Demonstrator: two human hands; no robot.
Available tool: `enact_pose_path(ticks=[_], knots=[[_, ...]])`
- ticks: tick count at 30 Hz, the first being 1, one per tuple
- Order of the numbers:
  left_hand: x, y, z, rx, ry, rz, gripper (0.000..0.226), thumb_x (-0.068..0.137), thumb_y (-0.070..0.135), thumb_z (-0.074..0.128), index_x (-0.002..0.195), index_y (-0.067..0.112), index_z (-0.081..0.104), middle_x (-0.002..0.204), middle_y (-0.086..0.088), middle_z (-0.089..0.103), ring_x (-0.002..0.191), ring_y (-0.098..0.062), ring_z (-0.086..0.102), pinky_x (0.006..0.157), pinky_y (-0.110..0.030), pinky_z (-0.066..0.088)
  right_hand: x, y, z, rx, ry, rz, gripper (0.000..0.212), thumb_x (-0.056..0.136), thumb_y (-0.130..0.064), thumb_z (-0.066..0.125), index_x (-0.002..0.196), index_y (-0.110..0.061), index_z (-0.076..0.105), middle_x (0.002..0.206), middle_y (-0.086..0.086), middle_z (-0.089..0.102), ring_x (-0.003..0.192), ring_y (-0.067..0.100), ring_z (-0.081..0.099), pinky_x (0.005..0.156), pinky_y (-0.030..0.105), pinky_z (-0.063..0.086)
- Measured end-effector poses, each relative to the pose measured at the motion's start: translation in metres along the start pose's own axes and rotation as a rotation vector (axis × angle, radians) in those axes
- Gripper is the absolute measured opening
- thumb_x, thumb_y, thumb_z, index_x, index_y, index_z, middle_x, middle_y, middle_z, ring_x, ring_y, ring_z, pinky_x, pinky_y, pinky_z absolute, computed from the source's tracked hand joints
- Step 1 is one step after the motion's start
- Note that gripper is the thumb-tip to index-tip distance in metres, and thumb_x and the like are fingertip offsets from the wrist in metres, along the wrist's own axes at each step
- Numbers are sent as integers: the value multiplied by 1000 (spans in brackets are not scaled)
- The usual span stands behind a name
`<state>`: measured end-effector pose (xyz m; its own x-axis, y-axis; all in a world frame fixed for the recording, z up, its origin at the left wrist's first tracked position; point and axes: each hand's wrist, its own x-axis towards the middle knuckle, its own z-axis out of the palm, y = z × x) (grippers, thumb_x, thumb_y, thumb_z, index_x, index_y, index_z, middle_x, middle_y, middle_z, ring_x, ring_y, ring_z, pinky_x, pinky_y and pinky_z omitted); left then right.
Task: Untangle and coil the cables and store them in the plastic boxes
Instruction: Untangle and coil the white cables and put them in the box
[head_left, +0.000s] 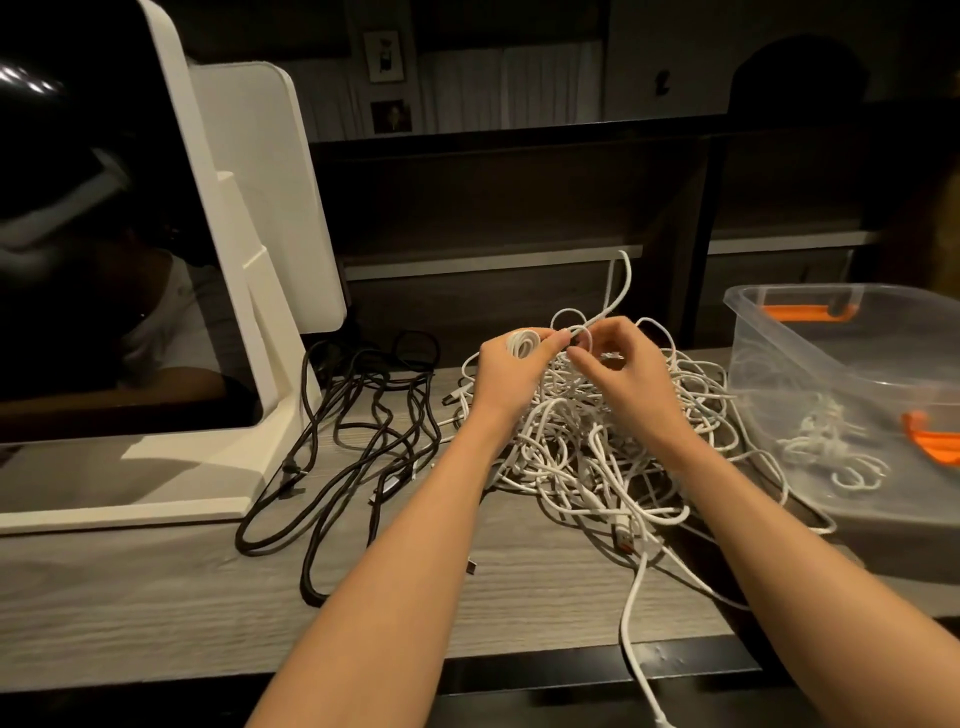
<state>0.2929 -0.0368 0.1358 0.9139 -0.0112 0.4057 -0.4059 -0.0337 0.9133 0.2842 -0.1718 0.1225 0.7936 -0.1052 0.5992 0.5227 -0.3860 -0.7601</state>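
A grey wood-grain tabletop (156, 587) with a dark front edge carries everything. A large white-framed machine with a dark glossy panel (156, 260) fills its left end. At the right edge stands a clear plastic box with orange handles (810, 364), and a few white cable loops (831, 452) lie on its floor. A loose heap of tangled white cables (587, 452) sprawls in the middle of the tabletop, just left of the box, with one strand trailing over the front edge. Long black cables (363, 431) lie between the machine and the white heap. Above the heap, the left hand (511, 371) curls around a small white coil of cable (522, 343). The right hand (618, 364) is close beside it, fingers bent and pinching a white strand that loops upward. Behind the tabletop run dark shelves, with a dim wall and small framed pictures (387, 78) beyond.
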Motion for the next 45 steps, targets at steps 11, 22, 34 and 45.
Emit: enact_pose_path(ticks=[11, 22, 34, 45], knots=[[-1, -2, -1, 41, -7, 5, 24, 91, 21, 68, 68, 11, 64, 55, 6, 54, 47, 1, 47, 49, -13, 40, 0, 0, -2, -380, -132, -165, 18, 84, -30, 70, 99, -20, 74, 77, -13, 44, 81, 8, 42, 73, 25, 34], [4, -15, -5, 444, -190, 36, 34, 86, 38, 71, 67, 11, 67, 57, 1, 57, 53, -14, 51, 57, -36, 44, 0, -12, -13, 253, 42, 28, 13, 95, -15, 56, 91, -8, 66, 75, 4, 67, 69, 2, 63, 69, 13, 48], [4, -21, -7, 465, -4, 53, 30, 85, 43, 69, 74, 15, 74, 63, -3, 67, 58, -22, 60, 65, -46, 53, 1, 1, -12, 201, 36, 106, 17, 95, -22, 58, 100, -8, 65, 84, -4, 69, 77, 0, 63, 70, 13, 48], [3, -2, -7, 195, 158, 103, 24, 92, 27, 66, 70, 19, 71, 59, 3, 64, 54, -4, 55, 57, -26, 44, 1, -2, -11, -349, -49, -22, 17, 91, -33, 58, 93, -26, 74, 96, -13, 51, 104, 10, 40, 99, 44, 34]])
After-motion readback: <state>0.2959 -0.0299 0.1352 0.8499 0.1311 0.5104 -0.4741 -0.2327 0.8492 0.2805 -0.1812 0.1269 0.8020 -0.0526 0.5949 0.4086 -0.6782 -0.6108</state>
